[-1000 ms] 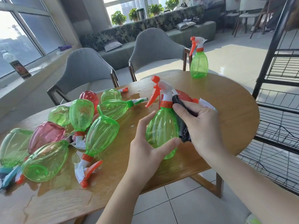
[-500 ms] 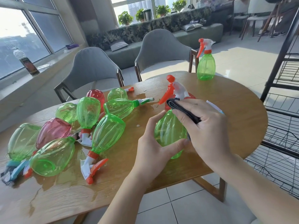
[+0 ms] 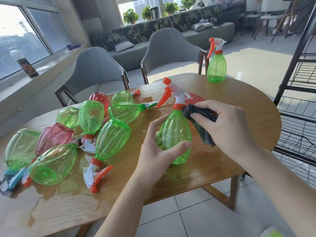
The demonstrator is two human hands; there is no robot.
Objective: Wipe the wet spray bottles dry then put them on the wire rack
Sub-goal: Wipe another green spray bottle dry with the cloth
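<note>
Gripping the green spray bottle [image 3: 172, 132] around its lower body with thumb and curled fingers, the left hand [image 3: 157, 151] keeps it upright near the front edge of the wooden table [image 3: 239, 117], while the right hand [image 3: 227, 127] pinches a dark cloth [image 3: 203, 125] and presses it against the bottle's shoulder, just below the orange collar. To the left of this bottle, a pile of green and red bottles [image 3: 68, 134] lies on its side in spilled water, and far behind it another green bottle [image 3: 216, 67] stands upright at the table's back edge. Well to the right of the held bottle stands the black wire rack [image 3: 301, 79].
</note>
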